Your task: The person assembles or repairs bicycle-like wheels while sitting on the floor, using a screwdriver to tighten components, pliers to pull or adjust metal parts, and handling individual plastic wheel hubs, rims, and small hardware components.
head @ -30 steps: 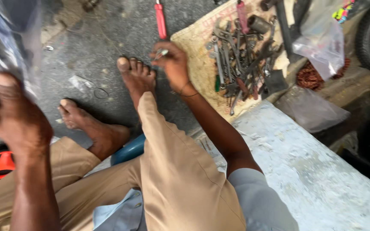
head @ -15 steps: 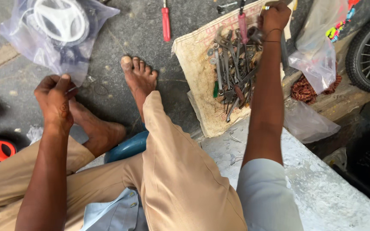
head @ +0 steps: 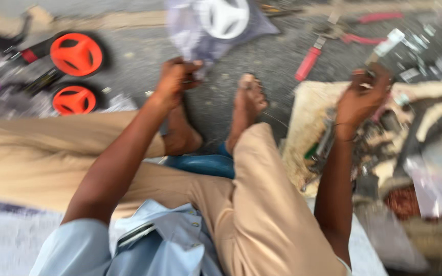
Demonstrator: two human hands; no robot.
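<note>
plastic bag: lying on the ground ahead, a white wheel showing inside it.
left hand: fingers pinching the bag's lower edge.
right hand: fingers closing around a tool handle above the tool pile.
technique: probably best keeping the pinch firm while lifting, since thin plastic is slipping easily.

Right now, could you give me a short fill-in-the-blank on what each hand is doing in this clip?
1. The left hand grips a clear plastic bag holding a ____ wheel.
2. The right hand is raised over a pile of metal ____ on the board.
3. The two wheels on the ground have ____ hubs.

Missing words: white; tools; orange
</note>
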